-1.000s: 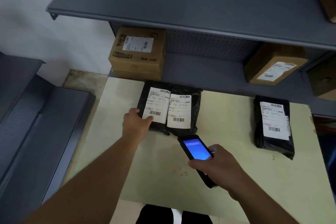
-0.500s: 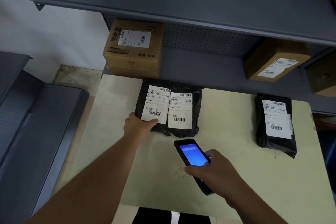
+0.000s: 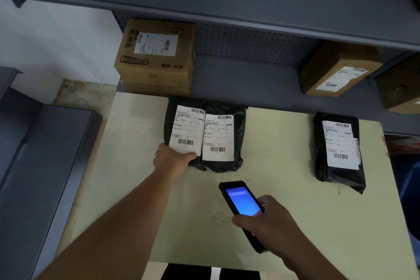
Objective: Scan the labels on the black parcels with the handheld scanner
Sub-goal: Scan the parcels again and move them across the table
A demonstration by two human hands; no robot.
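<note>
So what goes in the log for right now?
left hand: grips left parcel | right hand: holds scanner, screen lit | right parcel: untouched

Pale table [image 3: 141, 188]: two black parcels [image 3: 205, 134] touching, third parcel [image 3: 339, 150] well apart.

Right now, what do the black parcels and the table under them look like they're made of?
The paired black parcels and the lone parcel look like thin glossy plastic film: creased, with soft sheen, each bearing a matte white paper label. The left hand holds the pair's near corner. The table looks like a hard, smooth, pale yellow-green board, scuffed and speckled; whether laminate or painted wood is unclear.
</note>
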